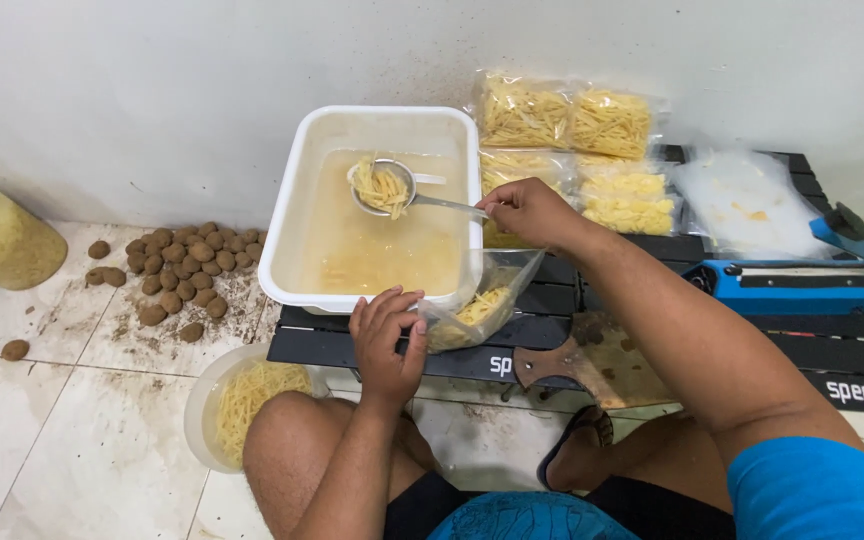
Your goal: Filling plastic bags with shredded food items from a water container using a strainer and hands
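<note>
Pinching the clear plastic bag's (480, 303) mouth with my left hand (388, 338), I clench my right hand (529, 212) around the metal strainer ladle (388, 187), handle lying rightward, bowl of potato strips over the white rectangular tub (288, 215).

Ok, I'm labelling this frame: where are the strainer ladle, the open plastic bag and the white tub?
strainer ladle (384, 187), head view, on its filled bowl
open plastic bag (487, 300), head view, on its clear side
white tub (287, 215), head view, on its left rim
</note>
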